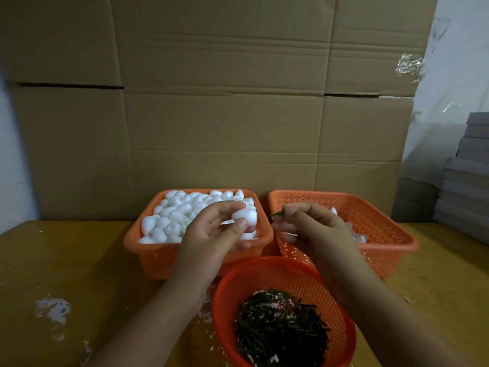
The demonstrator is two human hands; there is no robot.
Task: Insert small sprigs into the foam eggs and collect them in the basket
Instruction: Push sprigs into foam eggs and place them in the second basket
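Insertion step: left hand (211, 231) grip pinches a foam egg (244, 215) above the full basket (148, 250), right hand (307, 226) grip pinches a sprig (275, 214) just beside it; next, likely pushing the tip into the egg.

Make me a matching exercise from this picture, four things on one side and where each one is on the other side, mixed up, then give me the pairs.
Things
1. single white foam egg
2. thin dark green sprig
3. heap of dark cut sprigs
4. heap of plain white foam eggs

Places
A. in the round red mesh basket nearest the camera
B. pinched by the right hand
C. filling the left orange rectangular basket
D. held in the fingers of the left hand

Pairs: 1-D, 2-B, 3-A, 4-C
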